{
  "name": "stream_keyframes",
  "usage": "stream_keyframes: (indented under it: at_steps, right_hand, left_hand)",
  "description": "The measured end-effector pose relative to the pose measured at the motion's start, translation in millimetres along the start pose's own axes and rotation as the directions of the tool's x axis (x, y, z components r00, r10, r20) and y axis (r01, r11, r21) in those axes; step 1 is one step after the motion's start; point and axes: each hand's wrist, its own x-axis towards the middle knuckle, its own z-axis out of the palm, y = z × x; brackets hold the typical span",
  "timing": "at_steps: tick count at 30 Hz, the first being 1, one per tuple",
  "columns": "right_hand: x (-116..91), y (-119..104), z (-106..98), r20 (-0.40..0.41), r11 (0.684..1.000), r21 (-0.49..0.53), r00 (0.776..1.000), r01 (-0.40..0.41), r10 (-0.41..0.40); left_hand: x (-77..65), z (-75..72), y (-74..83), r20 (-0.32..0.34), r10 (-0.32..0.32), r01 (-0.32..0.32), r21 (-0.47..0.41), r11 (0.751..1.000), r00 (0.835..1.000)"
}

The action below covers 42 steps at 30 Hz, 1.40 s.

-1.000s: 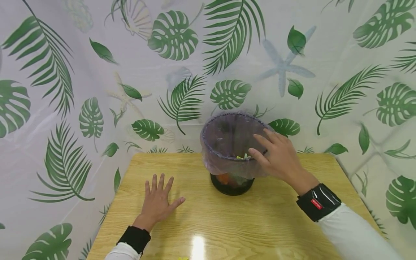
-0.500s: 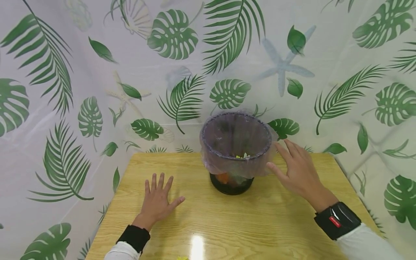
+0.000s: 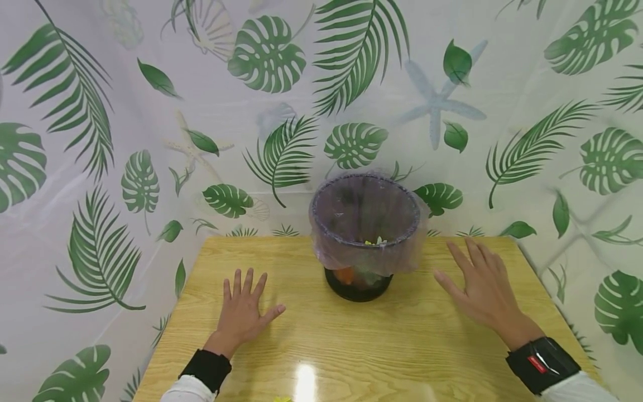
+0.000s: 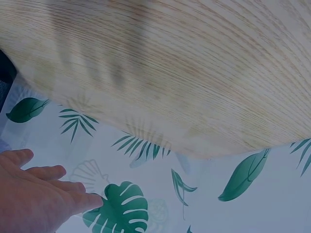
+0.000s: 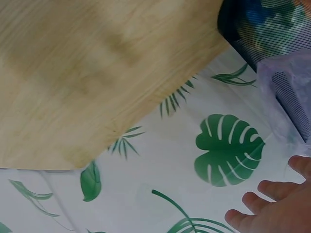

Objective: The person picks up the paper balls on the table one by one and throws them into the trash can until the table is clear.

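Observation:
A dark mesh waste bin stands toward the back of the table, lined with a thin purple bag folded over its rim. Small yellow and white bits show inside, and orange shows through the lower side. To the right of the bin is my right hand, fingers spread, holding nothing and apart from the bag. My left hand is over the table to the left of the bin, its fingers straight and spread, with nothing in it. In the right wrist view the bag hangs beyond my fingertips.
The wood-grain table reaches back to a white curtain printed with green leaves, which also covers both sides. A small yellow piece lies at the near edge of the head view. Each wrist wears a black band.
My right hand has moved from over the bin's right rim to the right and toward me, away from the bag. My left hand and the bin have stayed put.

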Motion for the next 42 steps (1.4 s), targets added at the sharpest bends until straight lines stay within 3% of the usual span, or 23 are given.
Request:
stream_keyframes:
  at_steps: [19, 23, 27, 34, 42]
  right_hand:
    - [-44, 22, 33, 0.099, 0.997, -0.039, 0.993, -0.06, 0.064]
    - [-48, 24, 37, 0.114, 0.997, -0.044, 0.991, -0.071, 0.076]
    - [-51, 25, 40, 0.131, 0.996, -0.045, 0.988, -0.079, 0.084]
    - [-52, 25, 42, 0.158, 0.995, -0.039, 0.983, -0.088, 0.093]
    - [-52, 24, 42, 0.157, 0.996, -0.037, 0.983, -0.086, 0.091]
  left_hand:
    - [-4.0, 2.4, 3.0, -0.009, 0.012, -0.012, 0.008, 1.0, 1.0]
    - [-6.8, 0.1, 7.5, 0.005, 0.035, -0.035, -0.019, 0.999, 0.999]
    - [-11.1, -2.0, 13.6, 0.042, 0.098, -0.094, -0.086, 0.992, 0.994]
    - [-27.1, 1.6, 23.9, 0.178, 0.257, -0.224, -0.186, 0.957, 0.95]
    - [-48.7, -5.1, 40.4, 0.335, 0.344, -0.285, -0.214, 0.934, 0.877]
